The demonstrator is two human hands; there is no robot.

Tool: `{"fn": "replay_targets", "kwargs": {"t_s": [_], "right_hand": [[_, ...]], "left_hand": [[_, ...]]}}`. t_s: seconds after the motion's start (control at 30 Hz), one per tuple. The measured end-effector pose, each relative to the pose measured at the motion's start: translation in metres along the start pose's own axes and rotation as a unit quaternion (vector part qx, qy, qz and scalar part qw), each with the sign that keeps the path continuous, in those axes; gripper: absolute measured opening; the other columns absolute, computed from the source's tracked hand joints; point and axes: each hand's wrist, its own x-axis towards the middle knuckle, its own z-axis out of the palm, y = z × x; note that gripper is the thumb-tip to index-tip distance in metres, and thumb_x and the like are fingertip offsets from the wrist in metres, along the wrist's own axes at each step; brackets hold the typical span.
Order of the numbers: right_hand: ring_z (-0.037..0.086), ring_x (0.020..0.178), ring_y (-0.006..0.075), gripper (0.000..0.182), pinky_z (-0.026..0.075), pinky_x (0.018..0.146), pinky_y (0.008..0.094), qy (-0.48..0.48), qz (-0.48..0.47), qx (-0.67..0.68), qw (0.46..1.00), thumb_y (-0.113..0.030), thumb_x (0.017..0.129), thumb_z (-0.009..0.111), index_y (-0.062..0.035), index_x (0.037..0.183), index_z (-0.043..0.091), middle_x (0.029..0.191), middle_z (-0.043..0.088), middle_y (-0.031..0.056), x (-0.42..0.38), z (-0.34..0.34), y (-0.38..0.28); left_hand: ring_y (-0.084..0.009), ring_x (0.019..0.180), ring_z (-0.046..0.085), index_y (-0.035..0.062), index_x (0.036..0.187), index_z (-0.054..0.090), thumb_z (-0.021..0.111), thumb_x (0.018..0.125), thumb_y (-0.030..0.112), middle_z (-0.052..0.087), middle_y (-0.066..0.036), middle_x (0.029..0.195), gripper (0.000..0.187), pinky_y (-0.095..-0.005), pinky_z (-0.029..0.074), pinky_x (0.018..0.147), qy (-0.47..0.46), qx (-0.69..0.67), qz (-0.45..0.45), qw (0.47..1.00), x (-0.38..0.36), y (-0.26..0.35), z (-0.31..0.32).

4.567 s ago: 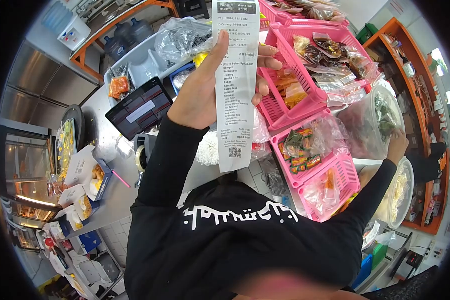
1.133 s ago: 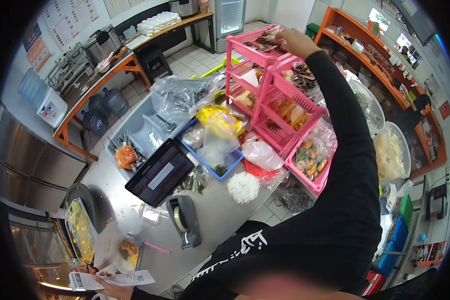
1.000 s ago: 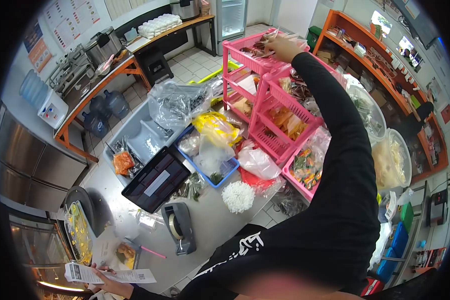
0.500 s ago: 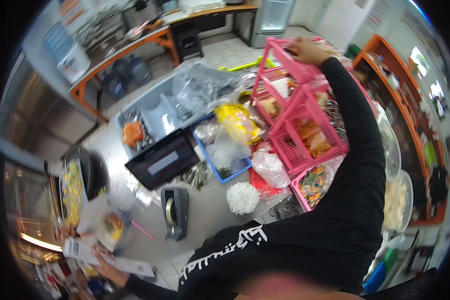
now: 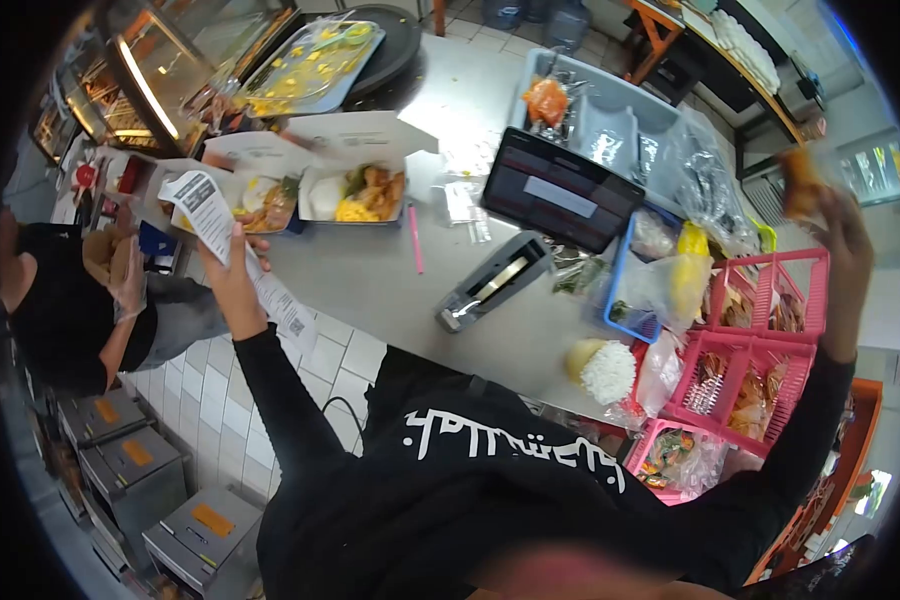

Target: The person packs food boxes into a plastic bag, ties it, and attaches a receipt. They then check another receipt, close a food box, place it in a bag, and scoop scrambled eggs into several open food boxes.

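Note:
My left hand (image 5: 232, 278) is closed on a long printed receipt (image 5: 206, 215), which hangs past my wrist in a curl. Just beyond it stand two open meal boxes: one food box (image 5: 345, 195) holds rice and yellow and brown food, the other food box (image 5: 265, 200) is partly behind the paper. At the upper right, my right hand (image 5: 844, 225) grips a small orange-brown packet (image 5: 800, 182), blurred and raised above the pink basket rack (image 5: 770, 340). Several compartments of that rack hold small packets.
On the steel table (image 5: 370, 280) are a tape dispenser (image 5: 495, 280), a tablet (image 5: 562, 190), a pink straw (image 5: 415, 240) and a blue tray (image 5: 625, 320). A grey bin (image 5: 530, 75) stands behind. Another person (image 5: 70, 300) in black works at the left.
My view has swung left toward the boxes. My right hand has lifted off the pink rack with a packet in it. The left hand still holds the receipt.

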Motion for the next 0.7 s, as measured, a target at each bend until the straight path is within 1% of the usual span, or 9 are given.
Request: {"fn": "replay_targets", "kwargs": {"t_s": [0.13,0.2,0.27,0.33,0.4,0.47,0.5,0.6,0.7], "right_hand": [[0.062,0.093,0.0115,0.024,0.055,0.071,0.0236,-0.205,-0.018,0.160,0.965,-0.020,0.094,0.059,-0.0035,0.110,0.065,0.101,0.066,0.0048,0.001,0.150,-0.070],[0.060,0.085,0.0091,0.028,0.049,0.067,0.0229,-0.240,-0.041,0.140,0.960,-0.023,0.090,0.064,-0.0012,0.107,0.066,0.093,0.067,0.0063,-0.003,0.221,-0.102],[0.061,0.079,0.0161,0.028,0.047,0.074,0.0270,-0.239,-0.171,0.166,0.941,-0.023,0.089,0.065,0.0015,0.104,0.066,0.090,0.066,0.0098,-0.004,0.289,-0.128],[0.063,0.086,0.0214,0.026,0.048,0.077,0.0297,-0.309,-0.117,0.146,0.933,-0.021,0.089,0.065,0.0017,0.102,0.066,0.102,0.066,0.0119,0.002,0.346,-0.143],[0.064,0.090,0.0291,0.023,0.049,0.080,0.0335,-0.244,-0.253,0.097,0.931,-0.019,0.088,0.064,-0.0003,0.101,0.067,0.110,0.065,0.0125,0.006,0.408,-0.137],[0.062,0.095,0.0345,0.021,0.049,0.083,0.0362,-0.230,-0.274,0.066,0.932,-0.018,0.088,0.062,-0.0020,0.100,0.067,0.118,0.063,0.0128,0.003,0.441,-0.165],[0.063,0.086,0.0355,0.020,0.050,0.076,0.0388,-0.206,-0.314,0.082,0.923,-0.020,0.091,0.058,-0.0022,0.096,0.066,0.103,0.066,0.0158,0.000,0.457,-0.181],[0.063,0.076,0.0364,0.021,0.049,0.067,0.0424,-0.265,-0.223,0.047,0.937,-0.021,0.092,0.055,-0.0025,0.091,0.064,0.084,0.066,0.0185,-0.001,0.483,-0.245],[0.062,0.069,0.0375,0.020,0.047,0.063,0.0451,-0.267,-0.243,0.167,0.917,-0.020,0.092,0.053,-0.0028,0.089,0.063,0.071,0.062,0.0196,0.010,0.536,-0.260]], "left_hand": [[-0.0116,0.070,0.059,0.0031,0.120,0.044,0.060,0.092,0.016,0.061,-0.010,0.106,0.035,-0.0214,0.044,0.049,-0.017,0.007,-0.008,1.000,0.017,0.000,-0.036],[-0.0120,0.070,0.059,0.0036,0.120,0.041,0.058,0.093,0.017,0.061,-0.010,0.105,0.035,-0.0216,0.044,0.049,-0.009,0.016,-0.006,1.000,0.026,0.009,-0.062],[-0.0115,0.071,0.059,0.0043,0.122,0.043,0.060,0.093,0.019,0.062,-0.010,0.107,0.037,-0.0213,0.043,0.051,0.010,0.011,-0.001,1.000,0.036,0.010,-0.100],[-0.0116,0.072,0.059,0.0042,0.123,0.042,0.060,0.092,0.021,0.061,-0.010,0.107,0.039,-0.0218,0.044,0.051,0.049,0.036,-0.003,0.998,0.043,0.011,-0.138],[-0.0129,0.070,0.059,0.0030,0.121,0.040,0.060,0.092,0.022,0.061,-0.011,0.105,0.040,-0.0223,0.044,0.049,0.092,0.051,0.000,0.994,0.049,0.004,-0.172],[-0.0127,0.070,0.058,0.0036,0.123,0.040,0.061,0.092,0.023,0.061,-0.011,0.105,0.042,-0.0224,0.043,0.050,0.122,0.059,-0.011,0.991,0.053,-0.004,-0.207],[-0.0126,0.070,0.058,0.0037,0.123,0.040,0.060,0.092,0.023,0.061,-0.011,0.105,0.042,-0.0224,0.043,0.050,0.140,0.063,-0.020,0.988,0.054,-0.007,-0.221],[-0.0126,0.071,0.058,0.0048,0.124,0.040,0.059,0.093,0.023,0.061,-0.011,0.106,0.041,-0.0227,0.043,0.051,0.168,0.062,-0.038,0.983,0.059,-0.008,-0.244],[-0.0124,0.071,0.058,0.0051,0.125,0.040,0.059,0.093,0.023,0.061,-0.010,0.106,0.041,-0.0230,0.043,0.051,0.162,0.064,-0.035,0.984,0.069,-0.013,-0.250]]}}
